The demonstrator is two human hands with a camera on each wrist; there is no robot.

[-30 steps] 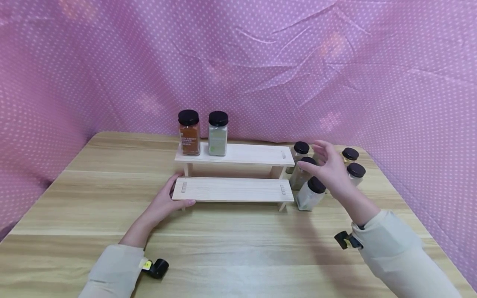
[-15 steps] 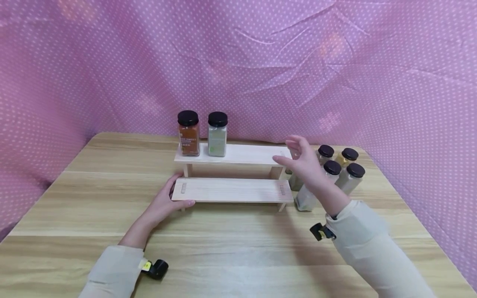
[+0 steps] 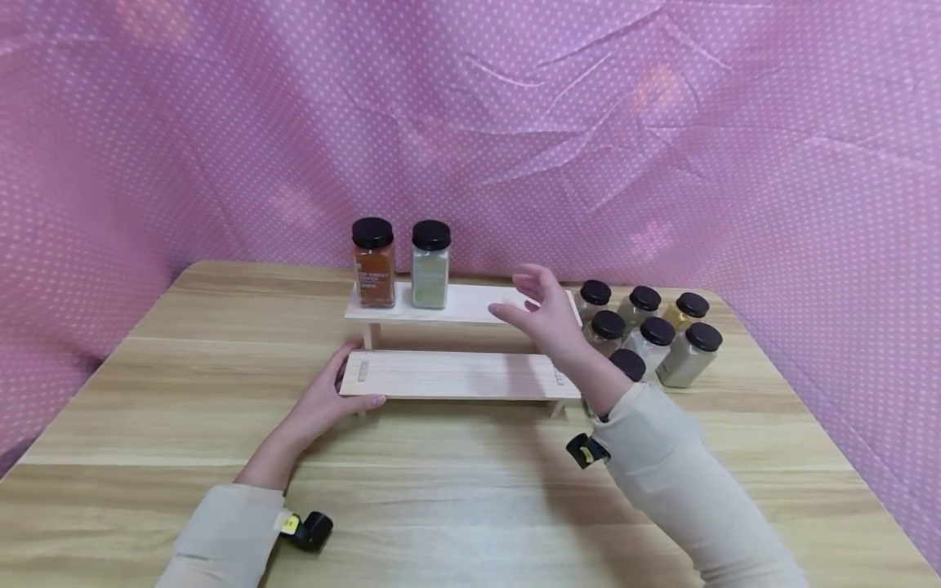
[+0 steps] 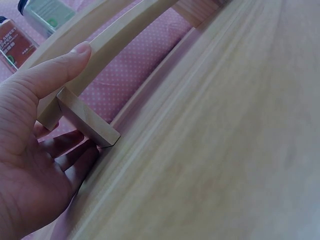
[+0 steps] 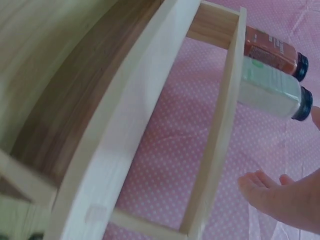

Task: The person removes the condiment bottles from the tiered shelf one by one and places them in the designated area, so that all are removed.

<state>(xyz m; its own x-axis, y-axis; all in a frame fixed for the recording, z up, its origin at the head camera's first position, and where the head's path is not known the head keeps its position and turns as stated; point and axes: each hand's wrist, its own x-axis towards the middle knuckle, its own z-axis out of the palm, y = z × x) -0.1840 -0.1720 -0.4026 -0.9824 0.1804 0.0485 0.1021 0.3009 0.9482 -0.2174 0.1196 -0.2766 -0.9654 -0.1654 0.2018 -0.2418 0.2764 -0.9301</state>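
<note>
A two-tier wooden spice rack (image 3: 456,376) stands on the table. My left hand (image 3: 323,400) grips the left end of its lower tier, and in the left wrist view the thumb (image 4: 65,67) lies along the board with the fingers around the leg. On the left of the upper tier (image 3: 485,300), a spice jar of red-brown powder (image 3: 376,282) and one of pale green powder (image 3: 430,282) stand upright side by side. My right hand (image 3: 551,322) is over the right part of the rack, holding nothing, its fingers and thumb spread apart.
Several black-capped spice jars (image 3: 687,359) stand grouped at the rack's right end, one partly behind the right forearm. A pink dotted cloth (image 3: 470,147) hangs behind the wooden table (image 3: 441,506).
My right hand has moved left from over the grouped jars to over the rack, uncovering most of them. My left hand stays at the rack's left end.
</note>
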